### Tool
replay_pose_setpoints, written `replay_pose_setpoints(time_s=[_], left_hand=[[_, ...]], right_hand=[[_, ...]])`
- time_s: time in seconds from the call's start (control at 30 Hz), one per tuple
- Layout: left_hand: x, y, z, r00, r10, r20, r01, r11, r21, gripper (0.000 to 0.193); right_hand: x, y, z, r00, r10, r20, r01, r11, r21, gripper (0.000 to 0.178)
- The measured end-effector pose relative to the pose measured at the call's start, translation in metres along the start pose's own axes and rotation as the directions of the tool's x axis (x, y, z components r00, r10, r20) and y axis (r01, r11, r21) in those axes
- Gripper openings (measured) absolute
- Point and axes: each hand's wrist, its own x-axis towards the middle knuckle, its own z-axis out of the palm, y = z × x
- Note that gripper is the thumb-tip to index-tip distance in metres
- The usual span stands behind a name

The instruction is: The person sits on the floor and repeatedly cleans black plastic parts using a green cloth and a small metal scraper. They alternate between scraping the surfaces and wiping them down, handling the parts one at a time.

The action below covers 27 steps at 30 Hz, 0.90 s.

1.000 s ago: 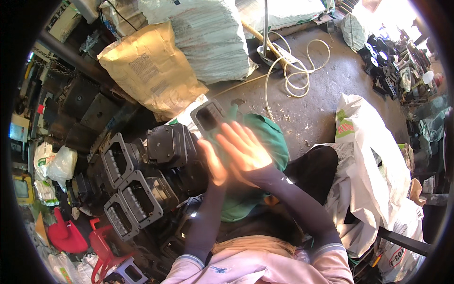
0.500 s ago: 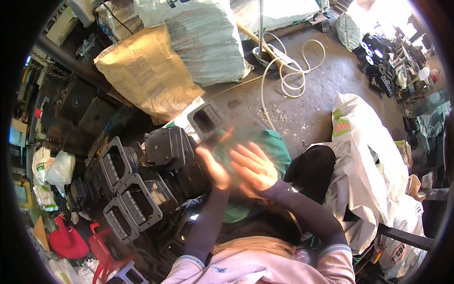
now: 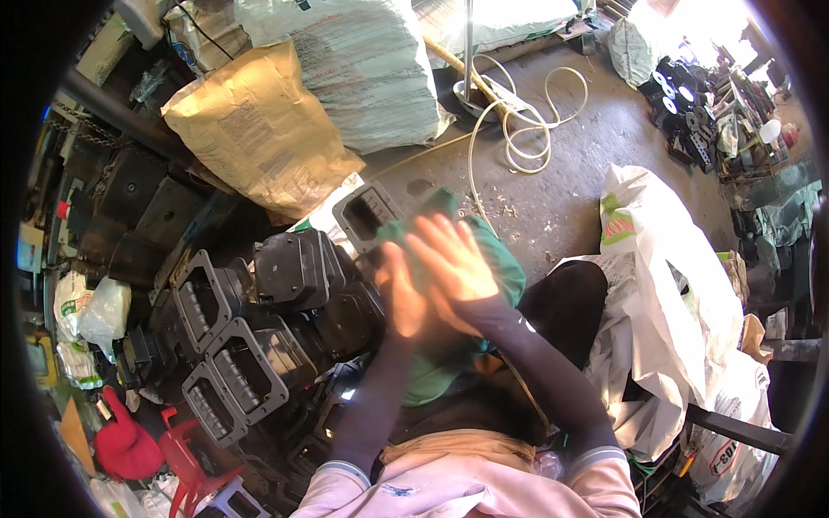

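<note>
Above my lap, my left hand (image 3: 401,293) and my right hand (image 3: 454,266) are held up close together, smeared by motion. The right fingers are stretched out and spread, and the left ones point up too; I see nothing held in either. Whether the palms touch I cannot tell. Right beneath and behind them, a green cloth (image 3: 505,269) lies over my legs, its far end blurred. Beyond the left fingertips stands a grey rectangular frame-shaped housing (image 3: 352,226) with a dark opening.
To my left, several black and grey housings (image 3: 294,268) with rectangular rims are stacked. A brown paper sack (image 3: 268,129) and a large white sack (image 3: 363,78) stand ahead. A pale hose (image 3: 544,142) lies coiled on the floor. White plastic sacks (image 3: 665,302) slump at my right.
Both hands have moved slightly up and to the left, staying close together. The green cloth's far edge has shifted and risen. The whole view has shifted slightly.
</note>
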Motion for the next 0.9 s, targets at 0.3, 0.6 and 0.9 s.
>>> replay_pose_setpoints(time_s=[0.3, 0.6, 0.9], left_hand=[[0.017, -0.006, -0.022, 0.945, -0.099, 0.31, 0.17, 0.963, -0.209, 0.06], [-0.003, 0.007, -0.017, 0.901, -0.101, 0.423, 0.171, 0.976, -0.131, 0.049], [-0.003, 0.003, -0.026, 0.827, 0.083, 0.557, -0.266, 0.929, 0.256, 0.064]], right_hand=[[-0.033, -0.044, -0.01, 0.993, 0.051, -0.109, -0.054, 0.998, -0.03, 0.067], [-0.051, -0.037, -0.009, 0.994, 0.094, -0.047, -0.098, 0.991, -0.09, 0.065], [-0.094, -0.047, 0.003, 0.983, 0.157, -0.097, -0.172, 0.97, -0.171, 0.054]])
